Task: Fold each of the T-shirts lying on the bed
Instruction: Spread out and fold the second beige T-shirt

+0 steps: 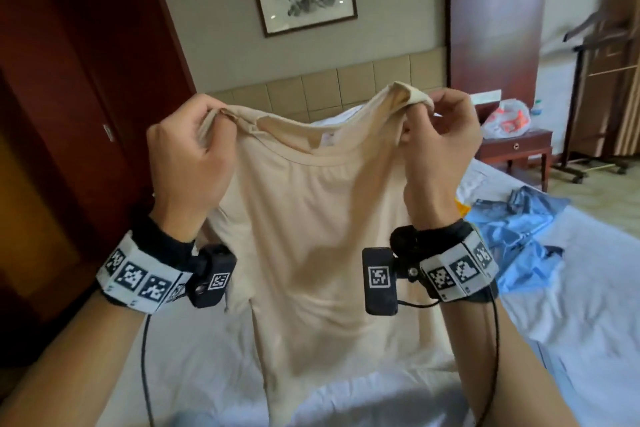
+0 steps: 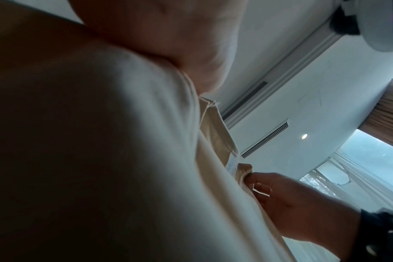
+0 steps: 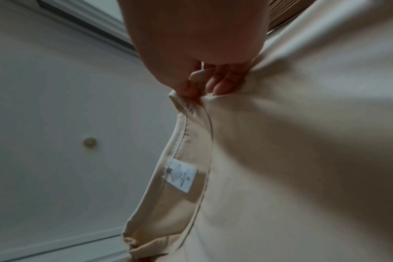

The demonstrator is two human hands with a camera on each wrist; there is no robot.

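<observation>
Head view: left hand (image 1: 187,152) and right hand (image 1: 440,146) each pinch a shoulder of the beige T-shirt (image 1: 322,236), hanging above the bed (image 1: 571,305), probably to straighten it. Left wrist view: cloth (image 2: 123,159) fills the frame. Right wrist view: fingers (image 3: 220,83) clamp the collar seam.

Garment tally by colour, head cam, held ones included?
Beige: 1, the beige T-shirt, held up by the left hand and right hand at its shoulders.
Blue: 1, the blue garment, crumpled on the bed; it could be more than one piece.
Total: 2
</observation>
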